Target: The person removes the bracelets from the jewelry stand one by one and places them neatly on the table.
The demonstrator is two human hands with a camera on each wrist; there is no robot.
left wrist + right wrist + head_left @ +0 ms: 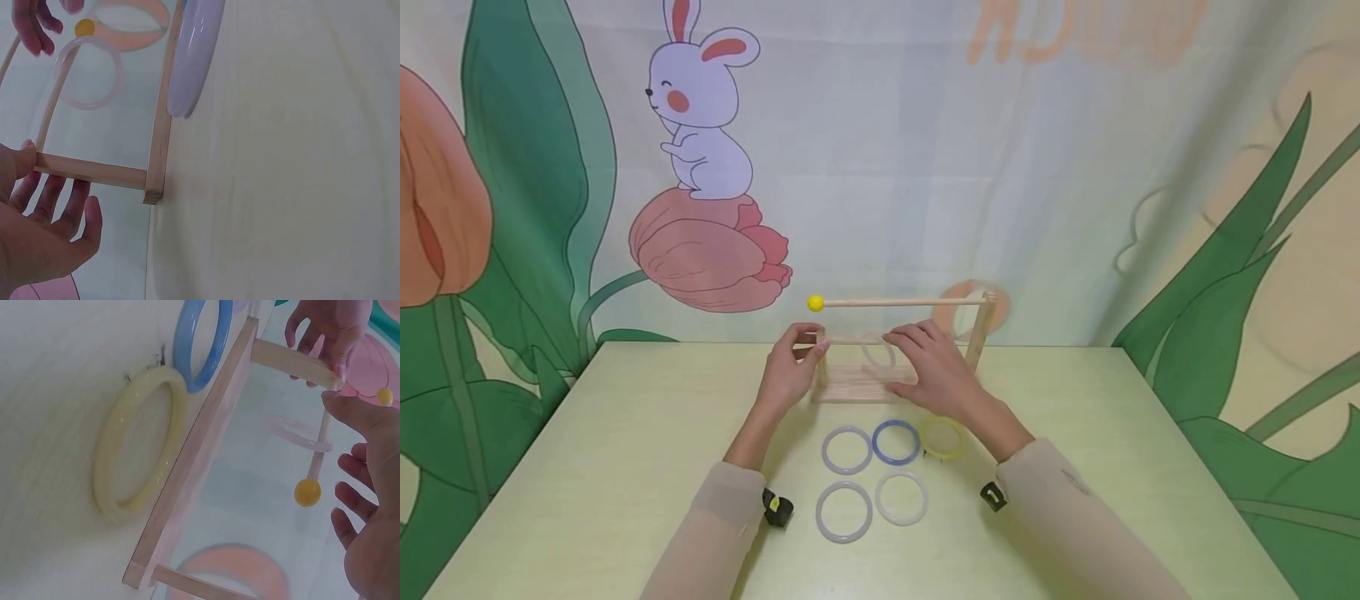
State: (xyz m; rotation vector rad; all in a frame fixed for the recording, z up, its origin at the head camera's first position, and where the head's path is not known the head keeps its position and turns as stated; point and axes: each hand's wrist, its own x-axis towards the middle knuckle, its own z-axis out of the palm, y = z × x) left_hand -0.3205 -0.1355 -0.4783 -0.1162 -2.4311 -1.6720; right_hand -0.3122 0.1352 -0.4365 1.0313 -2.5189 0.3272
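A small wooden stand (850,393) with two horizontal rods stands toward the back of the table. My left hand (786,375) grips the top of its left post (94,170), thumb on one side and fingers on the other. On the lower rod hangs a pale translucent ring (294,434). My right hand (940,371) is beside that rod with its fingers spread apart, the ring hanging clear of them in the right wrist view. A yellow knob (816,303) caps the upper rod, and another yellow knob (307,492) ends the lower one.
In front of the stand lie a yellow ring (106,456), a blue ring (184,344), two pale purple rings (824,450) and a clear whitish ring (902,523). Behind the table hangs a printed curtain (865,167). Black wrist-worn pieces (777,508) show by both sleeves.
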